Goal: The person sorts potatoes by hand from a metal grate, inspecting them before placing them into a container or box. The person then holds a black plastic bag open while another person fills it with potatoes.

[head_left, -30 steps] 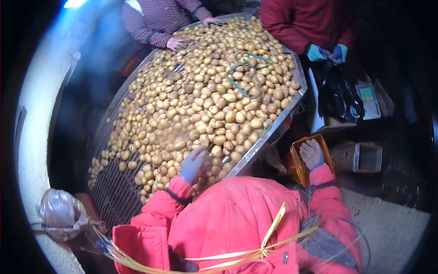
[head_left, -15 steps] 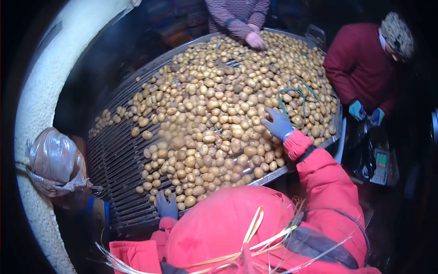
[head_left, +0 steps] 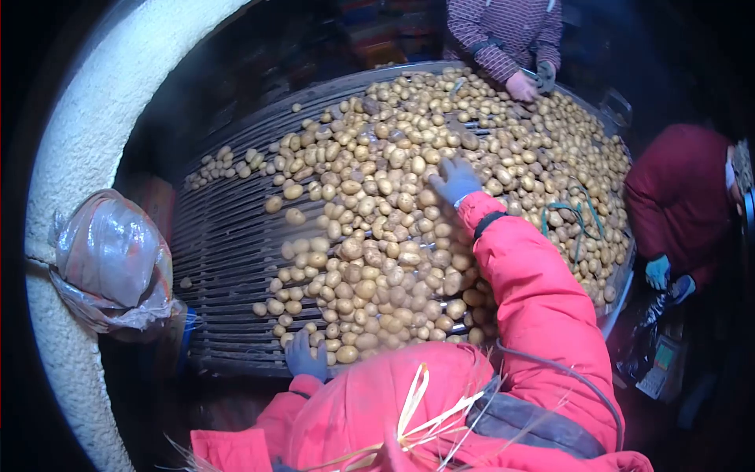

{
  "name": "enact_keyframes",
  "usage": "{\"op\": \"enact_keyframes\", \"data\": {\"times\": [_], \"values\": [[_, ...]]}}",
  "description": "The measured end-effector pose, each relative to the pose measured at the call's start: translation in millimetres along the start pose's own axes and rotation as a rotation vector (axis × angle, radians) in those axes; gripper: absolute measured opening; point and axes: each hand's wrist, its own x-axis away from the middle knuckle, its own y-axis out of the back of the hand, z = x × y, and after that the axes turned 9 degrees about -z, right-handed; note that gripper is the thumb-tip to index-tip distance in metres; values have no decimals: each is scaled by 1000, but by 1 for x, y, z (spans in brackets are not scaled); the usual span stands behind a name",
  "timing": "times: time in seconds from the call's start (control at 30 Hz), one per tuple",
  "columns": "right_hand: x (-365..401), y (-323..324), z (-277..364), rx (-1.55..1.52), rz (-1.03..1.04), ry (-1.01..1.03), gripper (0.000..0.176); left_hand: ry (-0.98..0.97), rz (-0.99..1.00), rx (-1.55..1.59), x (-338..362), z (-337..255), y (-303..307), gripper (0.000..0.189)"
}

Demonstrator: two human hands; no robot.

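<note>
1. Head-camera view, looking down over the person's padded red jacket at a slatted grey metal worktop (head_left: 220,259). It is heaped with small yellow-brown potatoes (head_left: 377,275).
2. The potatoes cover the middle and far side of the worktop in a dense layer, with a few strays apart on the bare slats to the left.
3. The right hand (head_left: 454,179), in a grey-blue glove, reaches far out over the heap. Its fingers are spread apart and rest on or just above the potatoes, gripping nothing.
4. The left hand (head_left: 305,358), also gloved, sits at the near edge of the worktop, touching the closest potatoes. I cannot tell whether its fingers are curled or flat.
5. The potatoes look firm, rounded and dusty, and each is probably light. They would likely roll off if nudged, so one is best cupped around its middle with the whole hand.
6. A green cord (head_left: 578,214) lies looped on the heap to the right.
7. Another person's striped sleeve (head_left: 503,55) reaches in at the far edge, and a blue-gloved hand (head_left: 657,271) of a third person is at the right.
8. A crumpled clear plastic bag (head_left: 114,263) hangs at the left.
</note>
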Motion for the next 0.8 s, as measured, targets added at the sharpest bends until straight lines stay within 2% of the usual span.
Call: {"op": "enact_keyframes", "data": {"times": [0.03,0.07,0.17,0.23,0.4,0.47,0.53,0.57,0.6,0.67,0.73,0.8], "values": [[-7,3,3,-2,86,-100,72,-25,-8,21,-1,1,-1,55],[-9,-8,3,118,-1,-20,71,-30,-4,34,0,3,-2,54],[-10,-8,26,-3,103,-99,75,-31,10,72,-3,-2,5,53],[1,-9,44,80,45,111,72,-25,18,72,-3,-4,7,53],[69,15,85,-147,244,174,63,-19,5,78,-4,-5,6,53],[103,12,97,-8,260,500,62,-1,11,74,-5,-5,4,53],[116,23,109,-105,343,670,61,4,12,72,-3,-5,5,54],[104,23,116,-204,504,562,61,10,13,70,-2,-4,5,54],[89,22,123,-448,454,409,55,-8,12,62,-4,-6,8,54],[46,-5,128,-422,124,396,42,-13,9,52,-5,-8,10,54],[-5,-33,127,-71,121,319,31,-12,5,78,-5,-7,10,54],[-44,-49,122,223,302,299,27,-7,-2,66,-4,-5,9,54]]}}
